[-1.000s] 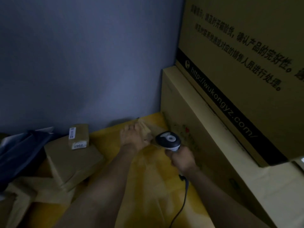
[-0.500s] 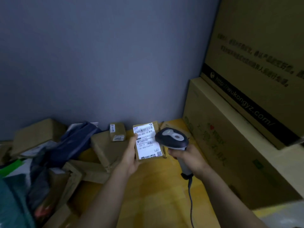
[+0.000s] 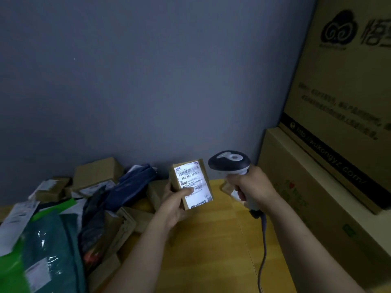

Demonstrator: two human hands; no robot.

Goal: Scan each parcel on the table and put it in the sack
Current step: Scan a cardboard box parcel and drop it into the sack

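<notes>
So the left hand (image 3: pixel 175 206) is holding the parcel (image 3: pixel 191 182) up above the worktop (image 3: pixel 211 240), fingers curling round its left edge and the thumb lying across the white label (image 3: pixel 197 193). The parcel is a small brown box, standing nearly upright with the label facing the camera. The right hand (image 3: pixel 254 185), just right of the parcel, is gripping the handle of the scanner (image 3: pixel 229 161). The scanner's dark head is sitting level with the parcel's top, close but not touching. Its cable (image 3: pixel 262 250) is hanging down below and right of the parcel.

Left of the parcel it's getting pretty crowded. A brown box (image 3: pixel 97 172) is sitting against the wall (image 3: pixel 148 81), a blue bag (image 3: pixel 131 182) is lying just beside the parcel, flat cardboard (image 3: pixel 124 225) is lying below that, and a green bag (image 3: pixel 48 246) with shiny wrap is lying furthest left and lowest. Right of the parcel, past the scanner, an upper carton (image 3: pixel 349 81) is sitting on a lower carton (image 3: pixel 306 197), walling off that whole side.

Readable stuff: the label is showing barcodes and "502-602-12-815", with the small print too blurry. The upper carton is showing a swirly cloud logo with Chinese characters, plus a black band reading "wukongyz.com/". The lower carton is showing green marks and a red heart, text blurred.
</notes>
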